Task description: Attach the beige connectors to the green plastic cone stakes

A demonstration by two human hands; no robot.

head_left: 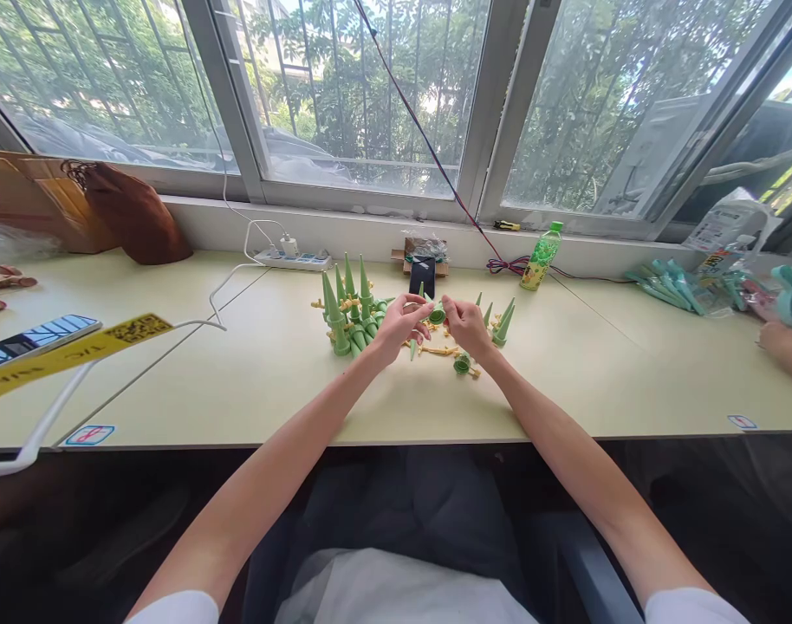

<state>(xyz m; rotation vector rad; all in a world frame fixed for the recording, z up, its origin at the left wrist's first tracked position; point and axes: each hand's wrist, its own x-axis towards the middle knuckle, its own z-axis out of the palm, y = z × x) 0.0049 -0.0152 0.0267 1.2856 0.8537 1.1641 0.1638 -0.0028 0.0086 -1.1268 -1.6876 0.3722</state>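
Note:
My left hand (pixel 401 328) and my right hand (pixel 469 326) are close together above the table, fingertips facing. Between them is a green plastic piece (pixel 438 315) with a round open end, at the fingertips of my closed right hand. My left thumb and fingers are pinched together beside it; what they hold is too small to make out. Left of my hands stand several green plastic cones (pixel 335 316) with yellow fittings, others lying among them. More green cones (pixel 503 322) are on the right. Below my hands lie a yellow branched piece (pixel 438 351) and a green round-ended piece (pixel 462 364).
A black phone-like object (pixel 423 276) leans on a small box behind my hands. A green-capped bottle (pixel 542 256), power strip (pixel 295 259) and brown bag (pixel 134 212) line the back. At far right, another person's hand (pixel 786 342) is near teal pieces (pixel 669 286). A white cable (pixel 223 299) crosses the left side.

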